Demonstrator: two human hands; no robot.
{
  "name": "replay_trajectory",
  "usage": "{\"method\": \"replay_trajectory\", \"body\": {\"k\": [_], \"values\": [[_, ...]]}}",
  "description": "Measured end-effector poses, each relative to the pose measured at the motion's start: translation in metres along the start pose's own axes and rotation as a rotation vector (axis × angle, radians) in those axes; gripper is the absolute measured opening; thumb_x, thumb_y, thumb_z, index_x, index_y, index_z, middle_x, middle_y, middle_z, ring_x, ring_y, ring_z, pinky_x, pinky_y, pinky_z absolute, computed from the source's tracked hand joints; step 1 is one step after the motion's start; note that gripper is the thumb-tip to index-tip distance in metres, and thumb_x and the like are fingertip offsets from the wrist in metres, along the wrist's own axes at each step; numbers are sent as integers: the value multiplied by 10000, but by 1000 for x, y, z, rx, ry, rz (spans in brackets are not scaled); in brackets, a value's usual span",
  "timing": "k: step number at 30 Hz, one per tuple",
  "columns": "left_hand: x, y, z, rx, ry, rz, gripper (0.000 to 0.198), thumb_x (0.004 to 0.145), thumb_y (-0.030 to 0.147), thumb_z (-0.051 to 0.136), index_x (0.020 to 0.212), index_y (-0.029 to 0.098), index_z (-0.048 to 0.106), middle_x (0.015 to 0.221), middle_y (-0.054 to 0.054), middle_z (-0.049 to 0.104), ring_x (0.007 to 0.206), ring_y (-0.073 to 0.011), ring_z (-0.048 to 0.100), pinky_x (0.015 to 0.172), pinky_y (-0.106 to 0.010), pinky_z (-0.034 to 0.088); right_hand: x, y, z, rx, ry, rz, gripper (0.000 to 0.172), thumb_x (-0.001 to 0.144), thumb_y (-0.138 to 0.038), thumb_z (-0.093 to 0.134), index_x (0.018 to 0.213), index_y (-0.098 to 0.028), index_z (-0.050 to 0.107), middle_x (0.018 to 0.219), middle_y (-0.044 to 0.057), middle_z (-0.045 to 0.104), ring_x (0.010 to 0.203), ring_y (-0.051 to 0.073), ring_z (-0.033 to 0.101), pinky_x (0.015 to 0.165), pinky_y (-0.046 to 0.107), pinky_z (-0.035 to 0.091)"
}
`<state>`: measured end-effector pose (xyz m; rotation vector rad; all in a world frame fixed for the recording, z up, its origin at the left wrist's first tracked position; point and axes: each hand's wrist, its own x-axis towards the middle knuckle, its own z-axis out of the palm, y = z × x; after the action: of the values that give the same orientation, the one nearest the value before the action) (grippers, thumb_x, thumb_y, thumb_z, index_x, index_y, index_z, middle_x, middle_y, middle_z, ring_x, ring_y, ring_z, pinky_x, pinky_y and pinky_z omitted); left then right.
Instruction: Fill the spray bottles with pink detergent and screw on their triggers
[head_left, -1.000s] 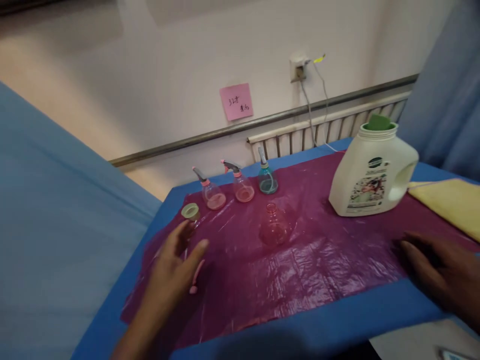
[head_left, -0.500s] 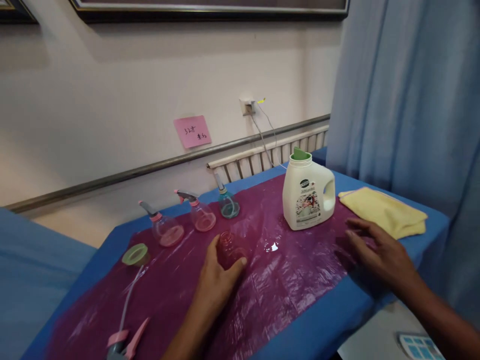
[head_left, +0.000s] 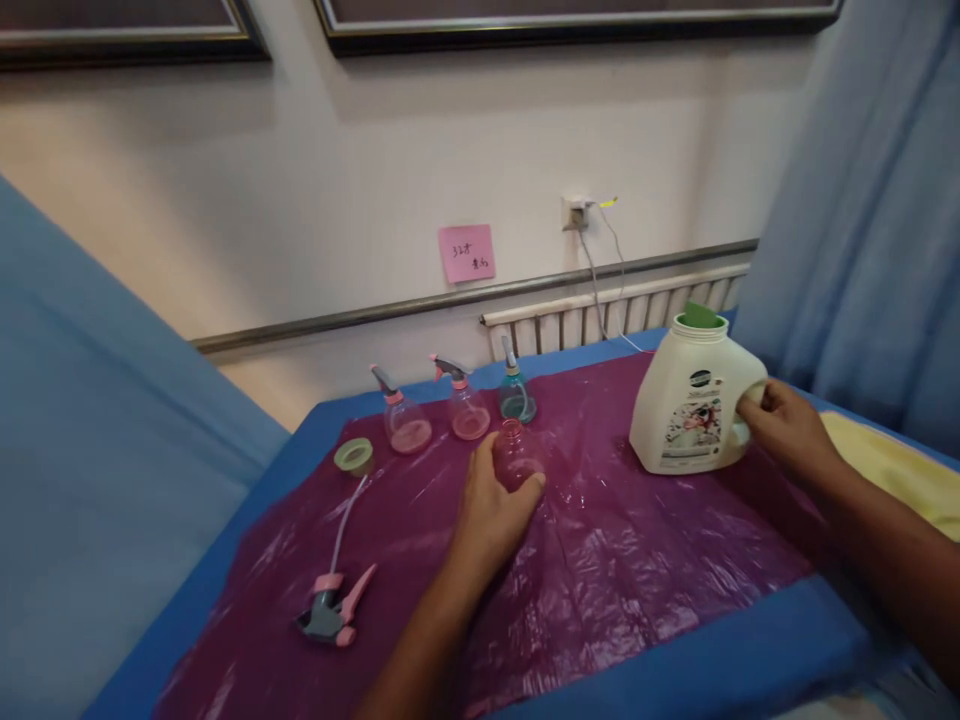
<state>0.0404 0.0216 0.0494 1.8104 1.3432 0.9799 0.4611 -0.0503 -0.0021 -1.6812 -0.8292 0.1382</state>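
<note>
My left hand is wrapped round an uncapped clear pink bottle standing on the purple plastic sheet. My right hand has its fingers closed round the handle of a cream jug, which has a green piece in its open mouth and looks slightly tilted. A loose grey and pink spray head lies at the front left, its tube pointing towards a green funnel-like ring.
Behind my left hand stand two pink spray bottles and a teal one. A yellow cloth lies at the right. Blue curtains hang at both sides, and a wall with a radiator is behind.
My right hand has moved to the jug and closed round its handle. The view has shifted, bringing the whole spray head into sight. My left hand still holds the pink bottle.
</note>
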Motion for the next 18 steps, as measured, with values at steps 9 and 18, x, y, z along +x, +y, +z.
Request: {"method": "replay_trajectory", "body": {"k": [9, 18], "values": [[-5, -45, 14, 37, -46, 12, 925, 874, 369, 793, 1697, 162, 425, 1692, -186, 538, 1598, -350, 507, 1351, -504, 375, 3, -8, -3, -165, 5, -39, 294, 760, -499, 606, 861, -250, 725, 835, 59, 767, 855, 351, 721, 723, 446, 564], [-8, -47, 17, 66, -72, 39, 963, 891, 348, 784, 1736, 174, 357, 1783, -187, 451, 1662, -356, 441, 1383, -507, 354, 13, -66, 1, -217, 8, -137, 315, 665, -429, 620, 875, -221, 729, 767, 27, 709, 748, 266, 672, 619, 337, 511]]}}
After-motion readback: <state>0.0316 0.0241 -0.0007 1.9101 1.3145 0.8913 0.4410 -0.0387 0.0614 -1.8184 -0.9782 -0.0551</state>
